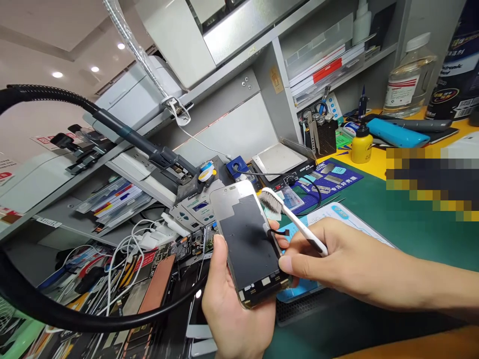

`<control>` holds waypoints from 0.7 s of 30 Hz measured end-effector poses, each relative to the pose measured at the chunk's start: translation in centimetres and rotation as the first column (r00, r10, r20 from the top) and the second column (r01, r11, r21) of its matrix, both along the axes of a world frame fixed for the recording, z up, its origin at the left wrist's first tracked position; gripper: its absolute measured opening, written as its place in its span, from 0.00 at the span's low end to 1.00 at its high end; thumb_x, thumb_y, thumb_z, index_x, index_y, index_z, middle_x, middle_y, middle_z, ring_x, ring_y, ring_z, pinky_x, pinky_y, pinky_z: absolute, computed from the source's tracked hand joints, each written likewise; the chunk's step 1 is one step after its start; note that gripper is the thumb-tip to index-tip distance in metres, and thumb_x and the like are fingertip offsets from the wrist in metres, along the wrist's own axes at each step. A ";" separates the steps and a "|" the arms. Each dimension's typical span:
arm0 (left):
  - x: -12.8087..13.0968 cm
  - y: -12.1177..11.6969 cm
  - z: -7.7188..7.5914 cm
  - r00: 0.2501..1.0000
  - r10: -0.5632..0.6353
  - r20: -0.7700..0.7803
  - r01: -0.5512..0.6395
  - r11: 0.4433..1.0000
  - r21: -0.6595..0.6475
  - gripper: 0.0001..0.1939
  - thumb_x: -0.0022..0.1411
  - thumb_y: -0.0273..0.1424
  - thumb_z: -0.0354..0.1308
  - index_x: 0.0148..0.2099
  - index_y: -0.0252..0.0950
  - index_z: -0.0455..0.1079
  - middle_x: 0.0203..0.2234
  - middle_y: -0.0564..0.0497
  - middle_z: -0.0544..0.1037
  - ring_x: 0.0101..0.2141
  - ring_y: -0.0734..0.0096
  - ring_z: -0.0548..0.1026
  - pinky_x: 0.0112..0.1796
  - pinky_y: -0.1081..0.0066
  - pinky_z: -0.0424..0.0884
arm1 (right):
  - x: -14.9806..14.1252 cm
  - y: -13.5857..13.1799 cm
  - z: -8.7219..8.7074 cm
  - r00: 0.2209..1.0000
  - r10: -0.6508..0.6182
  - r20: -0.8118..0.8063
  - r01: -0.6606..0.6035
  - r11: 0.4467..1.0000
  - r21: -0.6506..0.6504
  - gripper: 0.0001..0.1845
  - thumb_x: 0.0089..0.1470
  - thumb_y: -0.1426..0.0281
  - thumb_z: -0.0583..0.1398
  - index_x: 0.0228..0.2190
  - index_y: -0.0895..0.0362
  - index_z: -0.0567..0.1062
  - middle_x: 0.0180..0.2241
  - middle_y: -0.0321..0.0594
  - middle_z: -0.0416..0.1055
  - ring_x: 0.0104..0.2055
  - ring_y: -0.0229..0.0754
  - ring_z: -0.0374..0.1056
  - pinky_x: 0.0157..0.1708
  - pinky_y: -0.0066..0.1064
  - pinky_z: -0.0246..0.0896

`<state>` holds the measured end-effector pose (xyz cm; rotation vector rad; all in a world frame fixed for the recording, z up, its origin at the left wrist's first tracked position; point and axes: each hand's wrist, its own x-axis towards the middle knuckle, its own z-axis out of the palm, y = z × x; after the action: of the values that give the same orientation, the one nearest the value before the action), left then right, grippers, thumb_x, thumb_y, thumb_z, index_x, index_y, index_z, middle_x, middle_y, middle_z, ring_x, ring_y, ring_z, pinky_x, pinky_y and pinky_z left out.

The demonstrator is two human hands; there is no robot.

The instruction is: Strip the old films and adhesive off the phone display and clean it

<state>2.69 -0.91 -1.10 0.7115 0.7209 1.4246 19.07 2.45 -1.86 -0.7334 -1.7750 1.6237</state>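
My left hand (232, 304) is wrapped round a phone screen (247, 239), held tilted with its dark back towards me. A black flex cable (280, 232) sticks out from the screen's right edge, and small contacts show along its lower end. In my right hand (329, 249) is a white toothbrush (301, 224) with dark, worn bristles, its handle running under the fingers. The bristles are just off the screen's upper right edge. My right thumb and fingertips meet the lower right edge of the screen.
Phone parts and cables crowd the bench at left, with a black hose (142, 321) curving across. A blue and white mat (333, 224) lies on the green work mat (411, 239). Behind stand a heating plate (280, 159), a yellow bottle (361, 145) and a large clear bottle (409, 75).
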 end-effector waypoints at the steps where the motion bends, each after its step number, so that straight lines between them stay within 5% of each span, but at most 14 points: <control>1: 0.1 0.0 0.0 1.000 0.018 -0.002 -0.018 1.000 -0.002 0.28 0.68 0.52 0.48 0.45 0.38 0.82 0.39 0.43 0.85 0.42 0.47 0.82 0.42 0.53 0.80 | 0.0 0.0 0.0 1.000 -0.001 0.003 0.001 1.000 0.009 0.17 0.62 0.64 0.59 0.23 0.57 0.70 0.24 0.30 0.55 0.27 0.35 0.50 0.29 0.27 0.48; 7: 0.3 0.0 0.1 0.995 0.083 -0.055 -0.081 0.996 0.044 0.26 0.68 0.49 0.50 0.47 0.36 0.81 0.40 0.42 0.85 0.44 0.48 0.82 0.47 0.51 0.78 | 0.0 -0.1 -0.1 0.995 -0.077 -0.055 0.080 0.995 0.054 0.15 0.63 0.62 0.59 0.27 0.56 0.75 0.28 0.32 0.63 0.32 0.36 0.58 0.34 0.26 0.54; 12: 0.2 0.3 -0.1 0.954 0.194 -0.228 -0.161 0.975 0.152 0.19 0.59 0.31 0.67 0.53 0.38 0.77 0.40 0.46 0.84 0.47 0.53 0.80 0.52 0.56 0.74 | -0.2 -0.2 -0.5 0.985 -0.173 0.016 0.173 0.985 0.028 0.18 0.61 0.57 0.60 0.27 0.57 0.76 0.22 0.31 0.59 0.25 0.35 0.51 0.24 0.28 0.47; 18: 0.2 0.5 0.0 0.893 0.137 -0.428 -0.047 0.975 0.216 0.07 0.58 0.31 0.68 0.39 0.32 0.80 0.34 0.45 0.85 0.41 0.54 0.82 0.46 0.60 0.76 | -0.1 -0.1 0.1 0.979 -0.201 0.019 0.199 0.978 0.058 0.20 0.59 0.56 0.61 0.24 0.59 0.75 0.22 0.32 0.58 0.27 0.36 0.50 0.26 0.30 0.46; 21: 0.0 0.4 -0.4 0.828 0.242 -0.506 -0.099 0.951 0.293 0.07 0.58 0.33 0.68 0.37 0.34 0.81 0.33 0.44 0.85 0.36 0.56 0.82 0.41 0.62 0.78 | 0.0 -0.2 0.5 0.973 -0.230 0.005 0.230 0.973 0.036 0.17 0.55 0.57 0.65 0.28 0.58 0.76 0.23 0.32 0.60 0.26 0.35 0.51 0.25 0.29 0.46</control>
<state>2.66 -0.55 -1.51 1.3121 1.0683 1.5095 19.09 2.27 -1.41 -0.8959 -1.6530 1.4338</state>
